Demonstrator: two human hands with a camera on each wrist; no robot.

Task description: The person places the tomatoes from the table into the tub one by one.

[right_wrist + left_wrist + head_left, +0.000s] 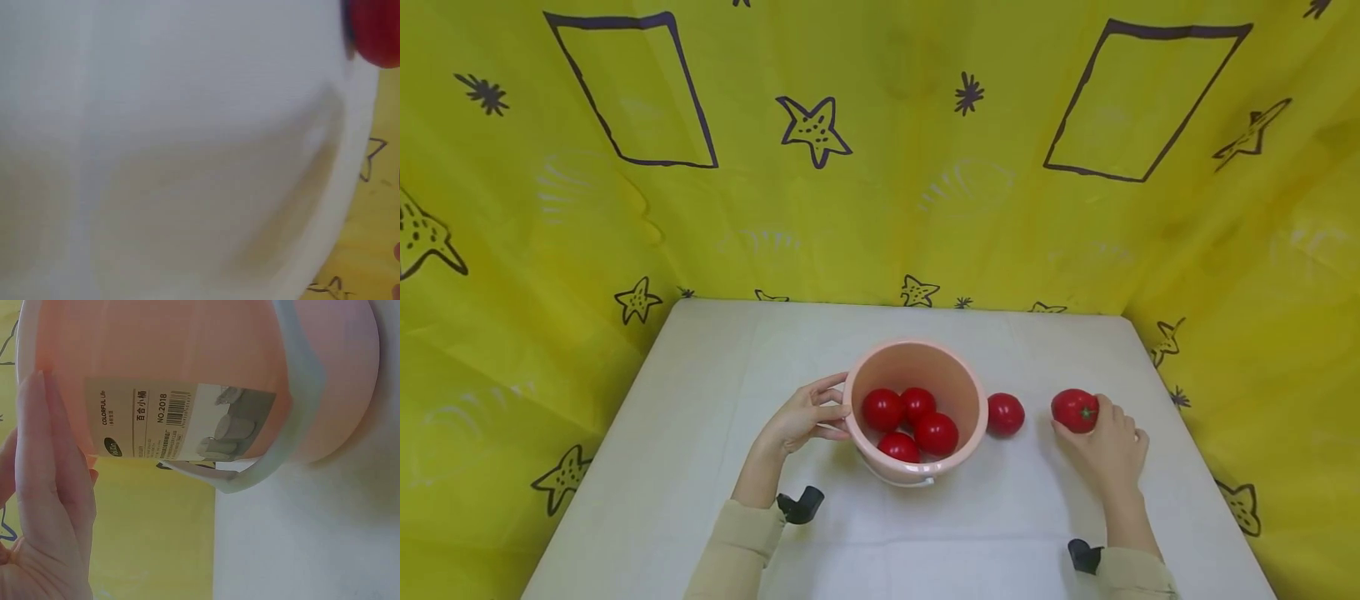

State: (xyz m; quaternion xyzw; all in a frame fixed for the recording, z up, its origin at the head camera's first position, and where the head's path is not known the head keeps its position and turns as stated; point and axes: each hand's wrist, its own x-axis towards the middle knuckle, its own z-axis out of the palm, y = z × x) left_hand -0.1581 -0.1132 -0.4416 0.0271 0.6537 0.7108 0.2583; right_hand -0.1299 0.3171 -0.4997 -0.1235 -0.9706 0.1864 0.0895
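A pale pink bucket (913,468) stands mid-table, its open mouth tilted toward the head camera. Inside lie several red tomatoes (936,433). My left hand (801,417) touches the bucket's left side near the rim, its fingers stretched out along the wall in the left wrist view. At the right, my right hand (1112,446) grips a red tomato (1075,410) with a green star-shaped stem end, thumb and fingers on either side. Between this hand and the bucket, another red tomato (1005,414) sits beside the bucket wall. Only fingertips (397,251) of the right hand show in its wrist view.
A white table (752,350) carries everything, with yellow patterned curtains (880,208) behind and at both sides. The bucket's pale handle (306,394) hangs down along its near side. A label (175,422) is stuck on the wall.
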